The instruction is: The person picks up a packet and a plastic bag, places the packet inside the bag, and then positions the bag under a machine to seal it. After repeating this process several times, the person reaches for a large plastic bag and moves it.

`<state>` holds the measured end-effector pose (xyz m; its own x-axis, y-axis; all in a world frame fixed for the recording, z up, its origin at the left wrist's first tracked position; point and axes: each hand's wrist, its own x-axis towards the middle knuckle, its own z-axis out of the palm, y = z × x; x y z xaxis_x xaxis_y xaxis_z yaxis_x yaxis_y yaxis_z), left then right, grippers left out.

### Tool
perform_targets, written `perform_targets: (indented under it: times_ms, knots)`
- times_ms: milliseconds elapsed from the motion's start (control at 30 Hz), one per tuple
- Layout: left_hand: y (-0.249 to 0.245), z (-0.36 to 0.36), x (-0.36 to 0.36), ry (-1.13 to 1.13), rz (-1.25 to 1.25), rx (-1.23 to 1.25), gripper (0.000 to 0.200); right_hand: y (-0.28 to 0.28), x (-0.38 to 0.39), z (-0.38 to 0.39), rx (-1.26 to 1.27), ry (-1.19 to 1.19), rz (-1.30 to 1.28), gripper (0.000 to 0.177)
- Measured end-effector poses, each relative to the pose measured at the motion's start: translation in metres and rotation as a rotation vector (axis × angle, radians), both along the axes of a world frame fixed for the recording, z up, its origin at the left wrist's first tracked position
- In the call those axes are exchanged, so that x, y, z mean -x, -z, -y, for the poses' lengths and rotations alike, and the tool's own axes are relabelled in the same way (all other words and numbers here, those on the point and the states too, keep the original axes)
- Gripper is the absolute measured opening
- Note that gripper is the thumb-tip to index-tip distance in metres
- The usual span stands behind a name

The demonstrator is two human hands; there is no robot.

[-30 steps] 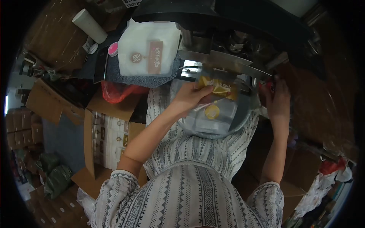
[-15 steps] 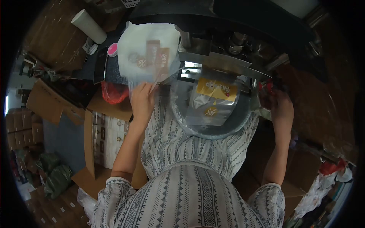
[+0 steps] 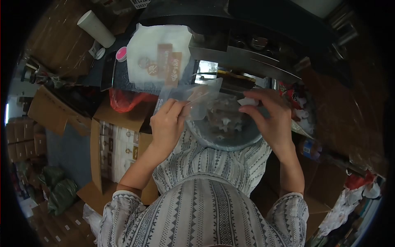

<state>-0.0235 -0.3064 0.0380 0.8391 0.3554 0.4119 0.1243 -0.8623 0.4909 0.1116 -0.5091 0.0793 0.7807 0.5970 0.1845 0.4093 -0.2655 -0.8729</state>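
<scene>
My left hand pinches a clear plastic bag with brown print, which spreads to the right over the round basin. Above the basin's right side, my right hand holds a small white piece between thumb and fingers. Several small pale pieces lie inside the basin, blurred behind plastic. A stack of printed plastic bags rests behind my left hand.
A dark metal machine spans the back. An open cardboard box with packets stands at the left, near a red plastic bag. A white cup lies back left. Red-and-white packets are at the right.
My left hand has moved right and down with a clear bag. My right hand has come left from the packets, now holding a white piece. The yellow-printed pouch is gone from above the basin.
</scene>
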Motion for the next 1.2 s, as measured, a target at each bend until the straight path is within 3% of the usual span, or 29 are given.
perform_targets:
  times_ms: [67,133,200,267,367,433,500,533,600,667,700,733,767,833,900,933,1000,1100,1133,1200]
  knots:
    - [-0.002,0.003,0.000,0.046,-0.004,0.000,0.009,0.001,-0.001,-0.007,0.044,-0.088,0.467,0.022]
    - [-0.002,0.006,0.000,0.097,-0.011,0.001,0.009,0.007,-0.002,-0.012,0.029,-0.159,0.449,0.022]
    - [0.001,0.008,0.000,0.301,-0.075,0.017,0.010,0.009,-0.002,-0.012,0.011,-0.229,0.433,0.023]
    - [0.007,0.011,-0.003,0.341,-0.129,0.116,0.009,0.008,-0.001,-0.011,0.025,-0.254,0.160,0.026]
    - [0.021,0.018,-0.013,0.412,-0.210,0.299,0.010,0.020,-0.007,-0.005,0.032,-0.207,-0.035,0.030]
    - [0.026,0.020,-0.027,0.436,-0.230,0.382,0.013,0.020,-0.009,0.000,0.040,-0.093,0.018,0.034]
    - [0.028,0.019,-0.046,0.277,-0.584,0.938,0.018,0.019,-0.012,0.008,0.045,0.017,0.072,0.037]
    - [0.028,0.018,-0.057,0.275,-0.583,0.938,0.018,0.019,-0.014,0.017,0.128,0.038,0.149,0.039]
    - [0.027,0.018,-0.077,0.243,-0.536,1.240,0.027,0.016,-0.014,0.034,0.212,0.062,0.224,0.041]
    - [0.029,0.021,-0.087,0.199,-0.512,1.347,0.029,0.009,-0.013,0.050,0.444,0.127,0.278,0.036]
    - [0.030,0.022,-0.089,0.151,-0.482,1.449,0.031,0.013,-0.020,0.057,0.445,0.126,0.278,0.036]
    - [0.033,0.022,-0.088,0.149,-0.485,1.450,0.031,0.022,-0.029,0.065,0.701,0.351,0.378,0.031]
    - [0.040,0.022,-0.084,0.190,-0.440,1.405,0.031,0.033,-0.036,0.074,0.957,0.579,0.473,0.025]
    - [0.043,0.010,-0.077,0.237,-0.388,1.358,0.032,0.063,-0.053,0.098,1.028,0.549,0.405,0.022]
    - [0.040,-0.024,-0.059,0.021,0.072,0.537,0.033,0.065,-0.062,0.096,1.091,0.508,0.342,0.019]
    - [0.042,-0.036,-0.049,0.020,0.064,0.535,0.033,0.055,-0.058,0.088,1.006,0.481,0.341,0.017]
    - [0.051,-0.056,-0.035,-0.091,0.017,-0.728,0.033,0.043,-0.054,0.081,0.917,0.456,0.341,0.015]
    - [0.059,-0.066,-0.017,-0.044,0.048,-0.525,0.023,0.039,-0.052,0.081,0.909,0.468,0.326,0.015]
    - [0.057,-0.068,-0.008,-0.043,0.044,-0.520,0.023,0.043,-0.051,0.089,0.780,0.464,0.345,0.016]
    - [0.048,-0.068,0.007,-0.199,-0.039,-0.006,0.013,0.039,-0.048,0.095,0.653,0.456,0.370,0.017]
